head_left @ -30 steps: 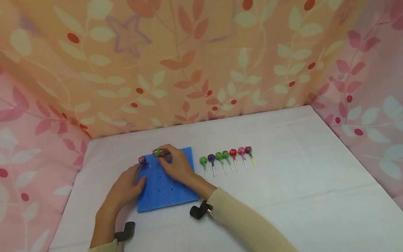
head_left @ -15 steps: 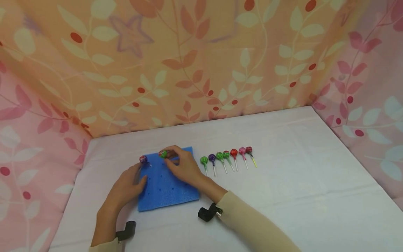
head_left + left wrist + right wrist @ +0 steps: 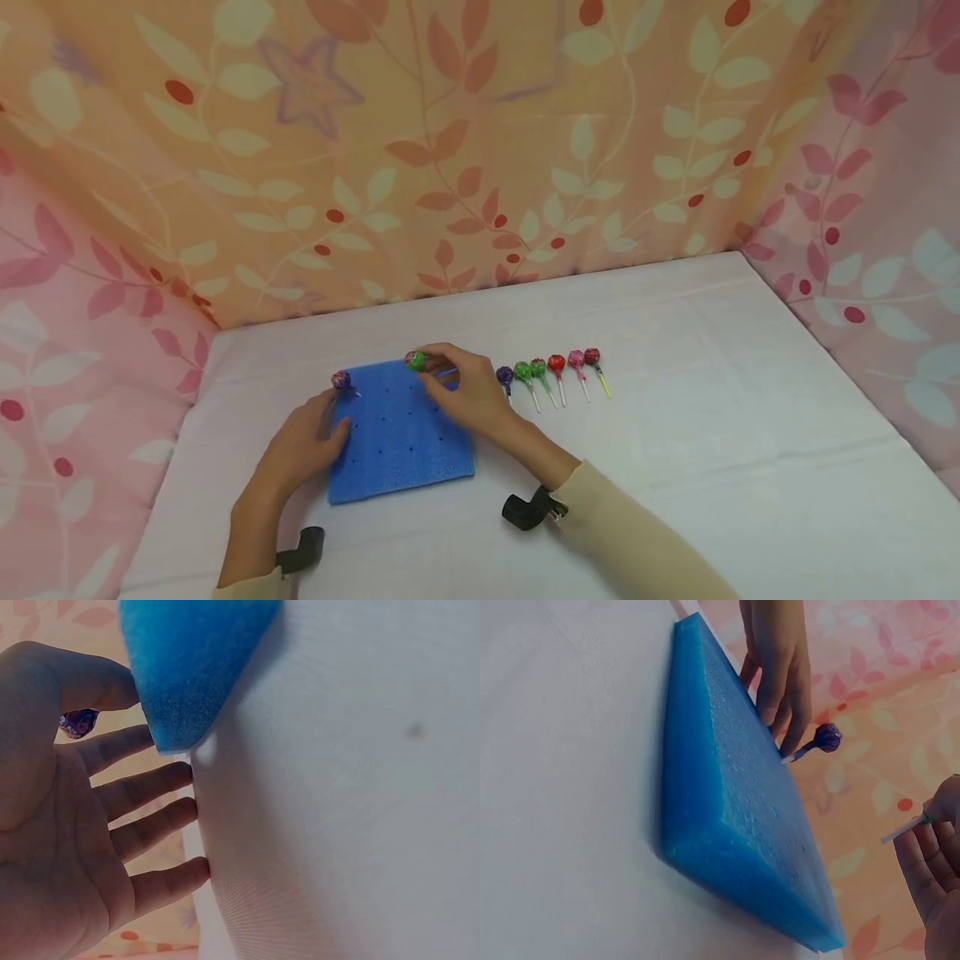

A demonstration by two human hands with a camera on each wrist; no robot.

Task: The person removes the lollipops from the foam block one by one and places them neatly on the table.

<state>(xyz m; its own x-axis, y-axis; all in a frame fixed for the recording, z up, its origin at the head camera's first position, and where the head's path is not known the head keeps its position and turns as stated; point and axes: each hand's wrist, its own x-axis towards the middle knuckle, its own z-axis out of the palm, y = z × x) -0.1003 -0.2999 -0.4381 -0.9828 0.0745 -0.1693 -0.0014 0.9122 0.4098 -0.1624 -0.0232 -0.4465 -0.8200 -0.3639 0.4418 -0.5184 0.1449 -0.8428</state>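
A blue foam block (image 3: 397,467) with small holes in its top lies on the white table. My left hand (image 3: 296,446) rests at its left edge, fingers extended; in the left wrist view the thumb (image 3: 97,682) touches the foam. Beside those fingers a purple-and-red lollipop (image 3: 341,380) stands in the far left corner, its stick in the foam (image 3: 742,772). My right hand (image 3: 476,396) pinches a green-and-red lollipop (image 3: 415,360) over the block's far edge. The white stick (image 3: 904,829) sticks out below the fingers in the right wrist view.
Right of the block lies a row of several lollipops, among them a purple one (image 3: 505,375), a red one (image 3: 556,364) and a dark red one (image 3: 592,357) with a yellow stick. Floral cloth (image 3: 480,167) hangs behind the table and at both sides.
My right hand has moved right along the block's far edge with the green-and-red lollipop, and now covers the leftmost green lollipop of the row. My left hand has stayed in place.
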